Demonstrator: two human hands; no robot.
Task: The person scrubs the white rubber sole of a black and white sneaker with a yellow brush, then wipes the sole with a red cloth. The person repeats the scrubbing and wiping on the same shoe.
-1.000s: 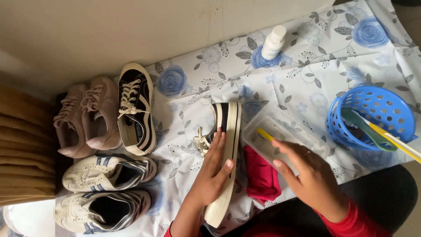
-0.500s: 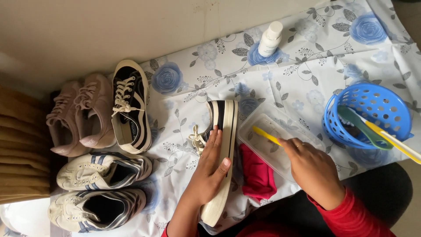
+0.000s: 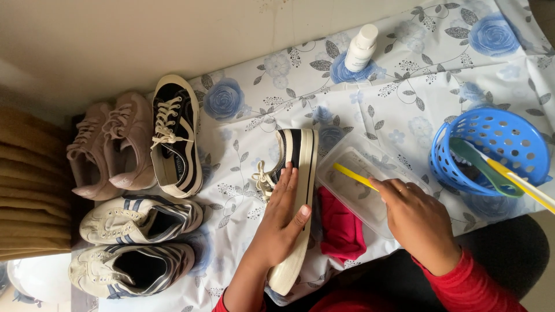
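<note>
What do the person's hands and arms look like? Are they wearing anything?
Both hands are bare, with no gloves. The right hand has a thin ring on one of its fingers and a bright red sleeve reaching to the wrist. The left hand shows no ring, and its forearm is bare, with red cloth only near the elbow.

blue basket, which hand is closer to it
Right. The right hand holds a yellow tool over the clear tray beside the blue basket; the left hand grips the sneaker, farther away.

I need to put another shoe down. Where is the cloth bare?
Bare cloth lies between the black sneaker, white bottle and blue basket. It is crowded around the held shoe, clear tray and red rag.
</note>
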